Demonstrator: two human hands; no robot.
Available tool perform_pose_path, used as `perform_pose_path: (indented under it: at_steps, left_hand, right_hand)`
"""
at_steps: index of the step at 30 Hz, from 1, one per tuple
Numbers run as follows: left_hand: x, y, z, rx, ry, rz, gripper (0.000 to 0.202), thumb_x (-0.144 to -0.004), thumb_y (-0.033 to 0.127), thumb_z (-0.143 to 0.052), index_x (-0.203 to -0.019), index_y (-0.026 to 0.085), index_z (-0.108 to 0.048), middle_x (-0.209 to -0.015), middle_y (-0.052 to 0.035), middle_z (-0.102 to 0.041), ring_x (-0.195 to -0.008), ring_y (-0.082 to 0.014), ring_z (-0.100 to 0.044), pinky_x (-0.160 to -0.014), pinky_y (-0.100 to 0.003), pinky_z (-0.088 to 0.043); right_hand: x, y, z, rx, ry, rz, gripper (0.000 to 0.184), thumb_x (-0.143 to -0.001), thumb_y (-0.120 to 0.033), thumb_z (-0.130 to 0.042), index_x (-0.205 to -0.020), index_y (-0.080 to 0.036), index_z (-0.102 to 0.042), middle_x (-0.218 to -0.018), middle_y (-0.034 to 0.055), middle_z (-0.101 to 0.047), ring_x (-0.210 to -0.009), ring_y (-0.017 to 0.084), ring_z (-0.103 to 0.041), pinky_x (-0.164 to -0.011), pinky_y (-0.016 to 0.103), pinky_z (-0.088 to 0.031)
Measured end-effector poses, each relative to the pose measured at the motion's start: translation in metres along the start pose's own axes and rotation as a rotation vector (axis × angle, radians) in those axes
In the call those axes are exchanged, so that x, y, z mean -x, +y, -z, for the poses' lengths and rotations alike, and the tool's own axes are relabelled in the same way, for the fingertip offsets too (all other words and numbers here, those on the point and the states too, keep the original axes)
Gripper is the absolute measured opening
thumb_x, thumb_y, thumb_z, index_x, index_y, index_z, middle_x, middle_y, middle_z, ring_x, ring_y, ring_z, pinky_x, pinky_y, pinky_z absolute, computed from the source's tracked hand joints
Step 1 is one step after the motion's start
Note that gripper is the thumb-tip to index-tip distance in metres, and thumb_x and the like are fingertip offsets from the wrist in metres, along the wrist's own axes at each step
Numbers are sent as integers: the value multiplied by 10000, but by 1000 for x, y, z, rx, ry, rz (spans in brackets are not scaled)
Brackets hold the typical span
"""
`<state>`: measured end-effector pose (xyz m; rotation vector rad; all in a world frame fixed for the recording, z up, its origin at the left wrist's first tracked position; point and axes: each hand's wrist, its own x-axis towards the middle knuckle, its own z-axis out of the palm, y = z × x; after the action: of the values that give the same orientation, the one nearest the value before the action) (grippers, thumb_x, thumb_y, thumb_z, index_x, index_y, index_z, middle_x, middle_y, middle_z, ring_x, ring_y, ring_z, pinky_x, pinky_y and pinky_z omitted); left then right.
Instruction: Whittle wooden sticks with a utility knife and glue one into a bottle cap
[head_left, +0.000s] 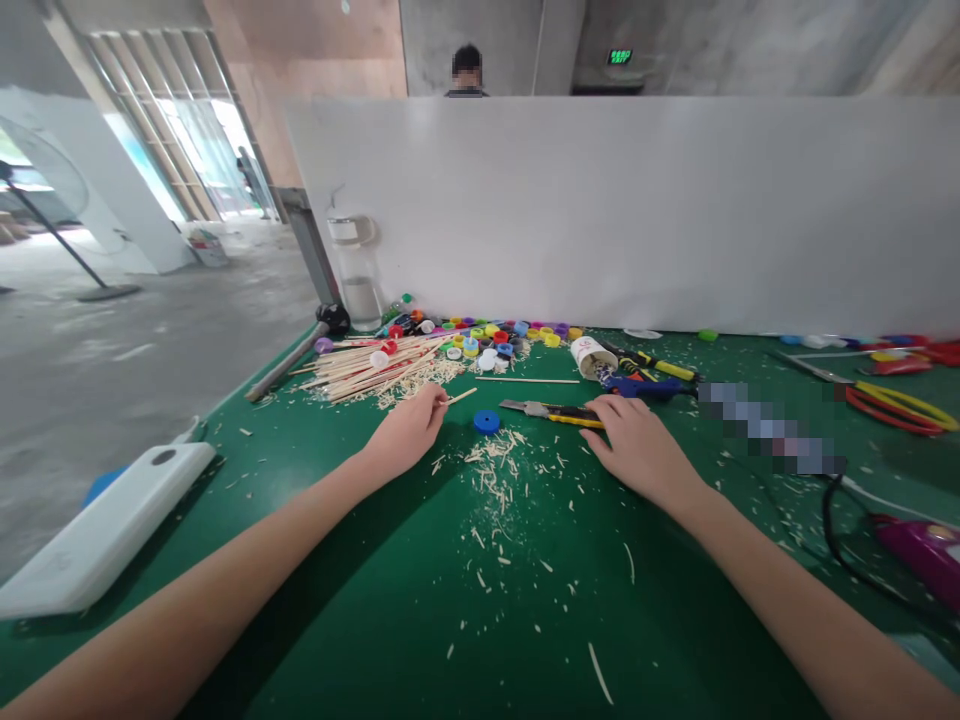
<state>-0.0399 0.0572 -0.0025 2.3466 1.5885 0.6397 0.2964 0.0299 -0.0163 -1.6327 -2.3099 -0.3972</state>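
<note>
Head view | left hand (409, 432): grip pinched a short thin wooden stick (460, 396) just above the green counter (525, 600) | right hand (637, 445): flat, grip released, fingertips touching the yellow-black utility knife (551, 410) | round blue plastic cap (486, 421) lay between the hands, pale wood shavings (499, 470) just beside it

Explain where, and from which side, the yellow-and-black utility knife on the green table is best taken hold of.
Grip the utility knife by its yellow-and-black handle, coming from above on the side of the right hand. It lies flat, lengthwise left to right, its grey metal end pointing left toward the blue cap; fingers across the narrow handle likely stay clear of the blade.
</note>
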Motion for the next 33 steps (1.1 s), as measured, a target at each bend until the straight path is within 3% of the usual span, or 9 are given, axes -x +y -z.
perform_pose_path:
  at_steps: [4, 9, 14, 18, 22, 27, 30, 33]
  left_hand:
    - [0, 4, 2, 101, -47, -64, 326, -939, 313, -345, -1231, 246, -472, -982, -23, -686, -851, -176, -628, -740, -306, -466]
    - [-4, 0, -1, 151, -56, -39, 239, -898, 367, -474, -1041, 250, -625, -966, -17, -705, -842, -166, -635, -745, -295, -479]
    - [-1, 8, -1, 200, 8, -110, 214, -900, 353, -500, -986, 253, -668, -937, -21, -658, -754, -122, -582, -689, -267, -466]
    - [12, 27, -2, 230, -27, -235, 212, -904, 362, -522, -996, 279, -695, -890, -20, -592, -657, -83, -508, -614, -234, -435]
    - [23, 45, -5, 295, -70, -303, 202, -906, 332, -527, -995, 266, -697, -908, -21, -586, -709, -82, -532, -632, -227, -440]
    - [30, 52, -6, 285, -129, -313, 226, -910, 379, -511, -971, 266, -697, -896, -31, -611, -745, -113, -561, -646, -253, -477]
    - [32, 50, -4, 233, -87, -317, 329, -889, 457, -525, -1155, 288, -621, -1100, -64, -584, -925, -161, -583, -807, -316, -524]
    - [20, 43, 2, 166, 16, -297, 428, -914, 483, -461, -1290, 282, -503, -1287, -82, -497, -1170, -199, -503, -1010, -377, -461]
  right_hand:
    - [-5, -2, -5, -45, -12, 34, 399, -939, -344, -384, -1204, -125, -588, -1173, 155, -630, -1082, 302, -561, -943, 477, -441]
    - [-4, -3, -8, -73, -33, 23, 404, -938, -331, -391, -1229, -113, -567, -1153, 154, -623, -1037, 292, -575, -901, 461, -475]
    - [-1, -20, 14, -171, 66, 10, 465, -941, -393, -426, -1327, -141, -487, -1261, 153, -571, -1174, 306, -509, -961, 469, -450]
    - [3, -48, 32, -230, 163, 221, 426, -951, -358, -454, -1332, -168, -475, -1277, 132, -572, -1190, 278, -498, -1022, 466, -392]
    - [6, -70, 35, -273, 183, 418, 281, -965, -281, -460, -1200, -176, -570, -1105, 89, -665, -1023, 225, -572, -922, 414, -440]
    - [7, -75, 33, -318, 78, 450, 270, -984, -250, -397, -1100, -197, -635, -953, 63, -697, -865, 190, -596, -797, 375, -461]
    - [7, -69, 32, -353, 59, 400, 284, -983, -246, -383, -1066, -202, -651, -965, 74, -693, -892, 199, -601, -818, 394, -462]
    - [7, -60, 29, -396, 54, 328, 253, -972, -248, -408, -1024, -196, -650, -989, 82, -683, -928, 202, -599, -842, 397, -470]
